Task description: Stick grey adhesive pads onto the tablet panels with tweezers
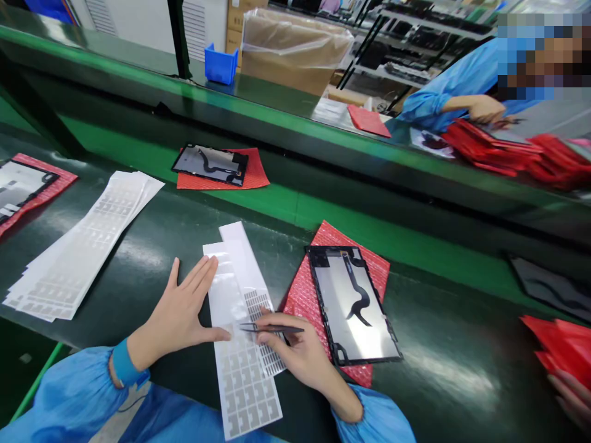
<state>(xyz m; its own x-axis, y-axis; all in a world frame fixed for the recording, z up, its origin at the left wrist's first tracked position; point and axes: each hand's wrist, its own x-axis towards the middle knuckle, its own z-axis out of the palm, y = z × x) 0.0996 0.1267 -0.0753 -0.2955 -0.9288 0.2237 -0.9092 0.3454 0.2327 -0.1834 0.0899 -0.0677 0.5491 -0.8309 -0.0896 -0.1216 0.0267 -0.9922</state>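
My left hand (182, 311) lies spread on a white sheet of grey die-cut stickers (247, 384), its fingertips and thumb pressing the sheet's upper part. Between the thumb and fingers of my right hand (295, 347) is a pair of dark tweezers (274, 328), their tips over the middle of that sheet. Partly under it lies a second sheet with small grey labels (261, 301). To the right, a tablet screen panel (339, 301) with a black flex cable rests back side up on a red bubble-wrap bag (300, 289).
A stack of sticker sheets (87, 246) lies at left. Another panel (210, 165) sits on red wrap near the rail; one more (28, 181) is at far left. Across the divider a person in blue (484, 111) works beside red bags (498, 151). Another hand (572, 394) appears at far right.
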